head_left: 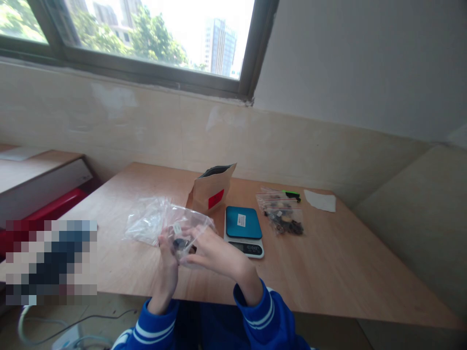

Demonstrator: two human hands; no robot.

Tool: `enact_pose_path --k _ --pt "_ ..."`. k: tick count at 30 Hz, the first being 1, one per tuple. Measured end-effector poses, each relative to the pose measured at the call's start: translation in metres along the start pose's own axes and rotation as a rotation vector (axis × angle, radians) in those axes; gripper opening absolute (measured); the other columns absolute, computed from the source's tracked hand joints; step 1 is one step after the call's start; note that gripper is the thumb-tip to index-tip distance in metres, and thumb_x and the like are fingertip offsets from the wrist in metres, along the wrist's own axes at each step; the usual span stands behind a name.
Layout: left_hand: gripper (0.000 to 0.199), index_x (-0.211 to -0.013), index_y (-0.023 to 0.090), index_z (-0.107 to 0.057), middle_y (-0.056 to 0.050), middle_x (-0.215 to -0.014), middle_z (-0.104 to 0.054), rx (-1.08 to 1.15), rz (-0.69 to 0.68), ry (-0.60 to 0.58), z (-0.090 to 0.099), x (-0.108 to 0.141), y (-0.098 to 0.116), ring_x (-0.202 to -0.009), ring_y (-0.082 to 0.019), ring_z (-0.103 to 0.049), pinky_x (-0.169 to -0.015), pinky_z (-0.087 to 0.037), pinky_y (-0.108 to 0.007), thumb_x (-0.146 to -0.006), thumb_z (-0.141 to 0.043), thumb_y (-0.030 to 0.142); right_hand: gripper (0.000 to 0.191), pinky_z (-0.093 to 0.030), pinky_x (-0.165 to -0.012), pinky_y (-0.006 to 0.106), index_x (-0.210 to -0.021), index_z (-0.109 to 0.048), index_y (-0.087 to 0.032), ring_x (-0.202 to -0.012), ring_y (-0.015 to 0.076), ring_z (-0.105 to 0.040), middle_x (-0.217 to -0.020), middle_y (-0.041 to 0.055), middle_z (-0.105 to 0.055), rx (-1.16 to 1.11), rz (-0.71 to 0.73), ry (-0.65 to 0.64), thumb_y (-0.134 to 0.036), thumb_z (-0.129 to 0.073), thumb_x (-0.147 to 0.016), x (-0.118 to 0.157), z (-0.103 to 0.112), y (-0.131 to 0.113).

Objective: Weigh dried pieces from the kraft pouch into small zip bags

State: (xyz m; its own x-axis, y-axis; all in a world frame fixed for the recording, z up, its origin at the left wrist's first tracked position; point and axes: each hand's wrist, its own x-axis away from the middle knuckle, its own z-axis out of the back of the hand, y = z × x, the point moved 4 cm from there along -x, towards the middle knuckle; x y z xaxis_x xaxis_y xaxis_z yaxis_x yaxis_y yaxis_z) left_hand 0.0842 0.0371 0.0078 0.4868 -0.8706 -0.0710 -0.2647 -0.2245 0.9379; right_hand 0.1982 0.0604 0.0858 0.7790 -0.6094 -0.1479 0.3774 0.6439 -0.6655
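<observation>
My arms are clothed in bright royal-blue fabric sleeves, the left sleeve [157, 322] and the right sleeve [273, 318], each ringed near its cuff by narrow white stripes that curve around the cloth, with a broader patch of white showing at the outer edge of the left one. Both cuffs end in plain blue round openings, leaving my wrists uncovered, and my slim-fingered left hand [168, 253] and right hand [208, 249] are bare. Dark navy-blue cloth [219, 326] covers my lap, too deep in shadow for its folds to be made out.
</observation>
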Motion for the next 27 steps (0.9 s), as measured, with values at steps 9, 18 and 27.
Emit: enact_pose_path --k 9,18,27 --pt "0.069 -0.108 0.015 -0.065 -0.011 -0.096 -0.072 0.092 0.149 -0.054 -0.004 0.003 -0.005 -0.097 -0.027 -0.067 -0.08 -0.055 -0.036 -0.079 -0.043 0.074 0.034 -0.039 -0.107 0.033 -0.11 -0.063 -0.021 -0.127 0.0206 -0.049 -0.128 0.0071 -0.058 -0.064 0.035 -0.034 -0.003 -0.057 -0.082 0.003 -0.01 0.006" --pt "0.06 -0.106 0.014 -0.066 -0.01 -0.089 -0.074 0.099 0.263 0.02 0.0 -0.001 -0.014 -0.089 -0.026 -0.069 -0.073 -0.055 -0.035 -0.084 -0.044 0.065 0.024 -0.049 -0.089 0.031 -0.097 -0.062 -0.017 -0.103 0.02 -0.062 -0.11 0.0069 -0.066 -0.116 -0.012 -0.059 -0.003 -0.064 -0.078 0.006 -0.005 0.008" --pt "0.044 -0.105 0.016 -0.063 -0.005 -0.09 -0.072 0.198 0.361 0.158 0.005 0.002 -0.007 -0.068 -0.017 -0.067 -0.049 -0.047 -0.023 -0.086 -0.047 0.052 0.017 -0.049 -0.075 0.027 -0.096 -0.06 -0.02 -0.081 0.0151 -0.063 -0.088 0.0001 -0.065 -0.075 -0.025 0.119 -0.017 -0.066 -0.081 0.006 0.067 -0.009"
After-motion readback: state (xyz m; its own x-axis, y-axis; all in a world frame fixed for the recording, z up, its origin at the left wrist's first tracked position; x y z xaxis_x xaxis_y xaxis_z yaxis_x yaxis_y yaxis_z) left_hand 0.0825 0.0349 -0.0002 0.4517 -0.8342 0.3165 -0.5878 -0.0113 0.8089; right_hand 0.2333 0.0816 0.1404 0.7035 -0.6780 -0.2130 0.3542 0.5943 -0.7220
